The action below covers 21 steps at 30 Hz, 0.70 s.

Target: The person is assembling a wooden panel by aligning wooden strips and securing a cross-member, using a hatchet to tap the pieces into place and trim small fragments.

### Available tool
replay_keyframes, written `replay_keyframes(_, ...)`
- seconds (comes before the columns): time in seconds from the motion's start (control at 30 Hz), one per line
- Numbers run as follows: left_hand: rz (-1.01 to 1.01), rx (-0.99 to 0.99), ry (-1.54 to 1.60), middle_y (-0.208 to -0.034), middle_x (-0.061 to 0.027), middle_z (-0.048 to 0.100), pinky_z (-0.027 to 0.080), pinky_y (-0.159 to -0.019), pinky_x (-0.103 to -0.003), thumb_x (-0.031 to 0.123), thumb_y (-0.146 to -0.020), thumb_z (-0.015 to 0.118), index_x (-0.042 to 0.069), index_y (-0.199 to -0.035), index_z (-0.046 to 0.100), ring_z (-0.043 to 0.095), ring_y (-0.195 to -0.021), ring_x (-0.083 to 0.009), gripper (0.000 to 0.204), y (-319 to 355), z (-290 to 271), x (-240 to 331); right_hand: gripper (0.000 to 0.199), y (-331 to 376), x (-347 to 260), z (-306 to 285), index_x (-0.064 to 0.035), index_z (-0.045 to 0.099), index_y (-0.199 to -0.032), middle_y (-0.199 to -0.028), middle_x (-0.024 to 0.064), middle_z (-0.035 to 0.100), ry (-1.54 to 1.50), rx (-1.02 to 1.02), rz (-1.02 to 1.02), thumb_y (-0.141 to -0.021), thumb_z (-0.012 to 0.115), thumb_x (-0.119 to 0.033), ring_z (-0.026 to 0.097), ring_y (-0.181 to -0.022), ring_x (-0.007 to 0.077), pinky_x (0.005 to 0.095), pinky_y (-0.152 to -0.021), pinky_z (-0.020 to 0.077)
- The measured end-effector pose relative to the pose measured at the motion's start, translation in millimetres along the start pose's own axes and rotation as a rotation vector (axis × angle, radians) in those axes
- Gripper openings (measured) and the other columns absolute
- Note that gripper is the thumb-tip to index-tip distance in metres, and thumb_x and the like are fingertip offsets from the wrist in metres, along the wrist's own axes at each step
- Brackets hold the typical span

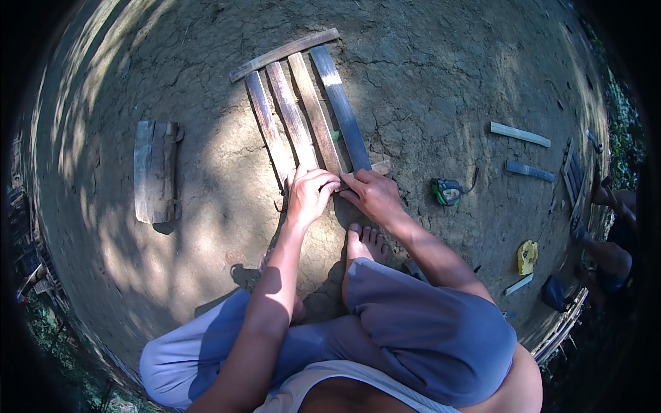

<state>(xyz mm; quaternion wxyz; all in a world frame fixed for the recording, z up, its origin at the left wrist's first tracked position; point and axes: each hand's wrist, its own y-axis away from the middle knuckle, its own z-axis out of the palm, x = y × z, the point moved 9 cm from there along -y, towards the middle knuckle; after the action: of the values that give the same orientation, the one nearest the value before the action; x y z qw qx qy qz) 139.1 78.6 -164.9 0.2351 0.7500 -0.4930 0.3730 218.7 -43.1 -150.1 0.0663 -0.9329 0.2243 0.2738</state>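
Bamboo slats [303,113] lie side by side on the cracked dirt ground [441,76], a crosspiece [284,54] laid over their far ends. At their near ends the left hand [310,194] curls its fingers down onto the slats, and the right hand [372,194] presses beside it, pinching a short strip [368,168]. A tape measure [446,191] lies just right; a wooden block [155,171] sits toward the ground's left edge.

Bare arms, barefoot, grey-blue trousers, pale sleeveless top
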Motion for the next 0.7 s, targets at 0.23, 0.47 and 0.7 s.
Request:
replay_keyframes(0.23, 0.011, -0.003, 0.022, -0.094, -0.0043, 0.076, 0.045, -0.093, -0.04, 0.018, -0.088, 0.072, 0.01, -0.088, 0.079, 0.062, -0.097, -0.0272, 0.011, -2, -1, 4, 0.029, 2, 6, 7, -0.0171, 0.074, -0.112, -0.088, 0.0018, 0.065, 0.029, 0.008, -0.021, -0.085, 0.077, -0.029, 0.068, -0.082, 0.0237, 0.0392, -0.065, 0.0558)
replay_keyframes(0.47, -0.032, -0.024, 0.047, -0.094, -0.0058, 0.077, 0.044, -0.095, -0.04, 0.019, -0.087, 0.073, 0.009, -0.089, 0.079, 0.062, -0.097, -0.026, 0.012, -2, 1, -3, 0.027, -1, 7, 6, -0.0171, 0.076, -0.109, -0.087, 0.0024, 0.065, -0.011, 0.019, 0.001, -0.085, 0.077, -0.029, 0.069, -0.078, 0.025, 0.04, -0.063, 0.0552)
replay_keyframes(0.7, -0.025, -0.038, 0.068, -0.095, -0.007, 0.077, 0.047, -0.093, -0.038, 0.015, -0.086, 0.074, 0.007, -0.09, 0.079, 0.064, -0.097, -0.0259, 0.01, -3, 3, -3, 0.027, -2, 13, 8, -0.0175, 0.077, -0.109, -0.085, 0.0027, 0.066, -0.044, 0.014, 0.026, -0.085, 0.077, -0.03, 0.069, -0.077, 0.0257, 0.0401, -0.062, 0.0556)
